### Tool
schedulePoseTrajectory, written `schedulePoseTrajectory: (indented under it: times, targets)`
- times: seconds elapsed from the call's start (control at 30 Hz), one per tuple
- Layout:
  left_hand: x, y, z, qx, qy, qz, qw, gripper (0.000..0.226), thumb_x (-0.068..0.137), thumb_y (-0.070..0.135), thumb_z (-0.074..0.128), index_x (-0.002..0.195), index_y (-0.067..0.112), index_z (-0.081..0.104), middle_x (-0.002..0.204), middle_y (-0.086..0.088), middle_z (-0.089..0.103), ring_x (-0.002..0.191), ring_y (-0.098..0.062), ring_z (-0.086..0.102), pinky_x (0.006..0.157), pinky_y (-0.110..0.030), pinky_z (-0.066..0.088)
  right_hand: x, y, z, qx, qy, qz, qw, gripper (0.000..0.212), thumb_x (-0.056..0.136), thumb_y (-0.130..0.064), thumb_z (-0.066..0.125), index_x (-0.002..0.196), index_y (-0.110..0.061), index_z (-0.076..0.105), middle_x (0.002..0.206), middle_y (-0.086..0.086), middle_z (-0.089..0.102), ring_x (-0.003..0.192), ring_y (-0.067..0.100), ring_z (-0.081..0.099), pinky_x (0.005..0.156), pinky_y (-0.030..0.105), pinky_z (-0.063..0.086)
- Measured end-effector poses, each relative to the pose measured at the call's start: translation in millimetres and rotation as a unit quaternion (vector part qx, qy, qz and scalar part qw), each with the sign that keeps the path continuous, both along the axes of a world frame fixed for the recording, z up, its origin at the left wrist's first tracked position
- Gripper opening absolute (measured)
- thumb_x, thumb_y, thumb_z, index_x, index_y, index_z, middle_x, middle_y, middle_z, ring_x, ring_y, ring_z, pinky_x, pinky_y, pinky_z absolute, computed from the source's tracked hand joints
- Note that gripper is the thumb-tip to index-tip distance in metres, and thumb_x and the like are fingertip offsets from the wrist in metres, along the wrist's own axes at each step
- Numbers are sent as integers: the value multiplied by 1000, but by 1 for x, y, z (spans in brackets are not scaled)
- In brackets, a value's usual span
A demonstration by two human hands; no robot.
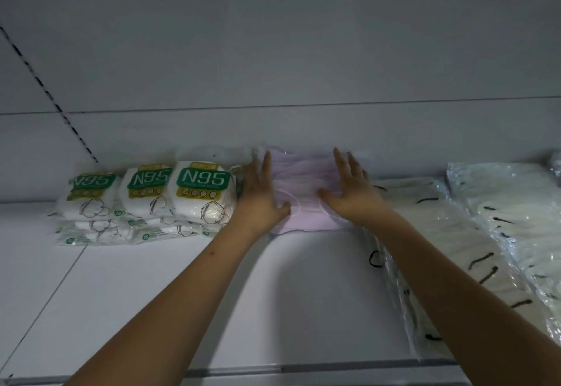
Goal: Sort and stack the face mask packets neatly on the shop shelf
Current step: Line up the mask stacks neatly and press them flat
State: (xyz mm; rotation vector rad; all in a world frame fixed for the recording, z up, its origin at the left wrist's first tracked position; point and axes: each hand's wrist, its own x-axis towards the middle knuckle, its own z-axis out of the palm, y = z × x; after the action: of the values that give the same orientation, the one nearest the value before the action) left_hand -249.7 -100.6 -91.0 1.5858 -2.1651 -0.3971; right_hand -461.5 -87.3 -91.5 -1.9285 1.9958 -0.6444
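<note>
Both hands flat, fingers straight, gripping nothing: left hand [261,194] at 9 o'clock and right hand [352,191] at 3 o'clock flank the pink mask packets [303,191], likely squaring them at the shelf [303,294] back beside N95 packets [200,191].

"N95" (green) on white packets [145,200]

— Status of the pink mask packet [305,191]?

— Clear wrap, pale pink masks inside, lying flat at the back of the shelf [303,294].

— Neighbouring stock?

— Just left of the pink packet, N95 packets [148,200], white with green labels, stacked in three columns. Just right of it, clear packets of white masks [449,234] with black ear loops, lying flat in overlapping rows.
</note>
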Motion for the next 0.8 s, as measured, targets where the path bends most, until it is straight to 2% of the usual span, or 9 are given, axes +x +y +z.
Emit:
schedulePoseTrajectory:
  times: [0.1,0.17,0.27,0.4,0.53,0.6,0.67,0.73,0.8]
  targets:
    - [2,-7,2,44,-6,-1,999,120,81,33,77,157,18,-14,166,-13,-14,153,-29,-7,120,-38,12,1,-3,-11,-28,31,-80,996,96,85,-67,55,157,-30,4,161,8,18,140,39,32,111,51,32]
    - [3,-14,8,59,44,7,997,118,79,26,78,159,23,-9,166,-11,-3,153,-24,1,117,-32,19,3,-7,-12,-19,-17,-107,994,95,85,-66,58,158,-26,11,152,15,29,132,39,43,107,44,37]
    - [6,-18,13,86,36,3,996,122,76,23,80,159,25,-9,163,-14,2,152,-28,7,116,-33,23,-1,-12,-12,36,-88,-76,993,89,84,-61,63,155,-27,22,142,18,36,122,38,53,104,37,40]
    - [10,-23,16,135,69,15,988,137,69,23,86,156,29,-19,164,-12,2,152,-31,9,116,-39,27,-8,-11,-19,11,-76,-78,994,83,80,-59,69,147,-25,34,139,16,38,124,35,51,105,35,38]
    - [15,-26,21,163,127,-10,978,132,72,18,86,158,27,-14,167,-4,11,153,-26,14,119,-35,26,2,-11,-26,-9,-175,-113,978,105,75,-60,74,154,-19,17,155,14,21,138,34,39,111,36,33]
    - [18,-25,23,157,117,-14,980,123,75,17,84,159,25,-4,165,-3,18,150,-24,22,110,-24,29,8,-14,-27,1,-209,-101,973,108,76,-59,74,156,-19,13,156,9,28,140,26,39,113,34,33]
    - [24,-23,26,143,97,-11,985,118,74,19,84,160,24,3,161,-3,28,146,-23,31,105,-21,30,8,-16,-27,6,-233,-68,970,86,81,-52,74,149,-20,32,139,1,50,123,16,52,101,24,40]
    - [32,-25,27,131,72,-7,989,111,70,25,86,157,23,16,152,-4,43,137,-25,43,107,-30,40,5,-14,-28,11,-255,-38,966,51,88,-43,70,130,-20,54,115,-1,65,100,13,61,82,17,46]
    - [36,-28,29,132,65,-15,989,95,68,27,87,146,18,32,137,-3,54,125,-25,53,99,-36,48,-1,-14,-30,-51,-213,-101,970,42,91,-43,66,123,-16,59,113,9,64,99,25,63,84,28,48]
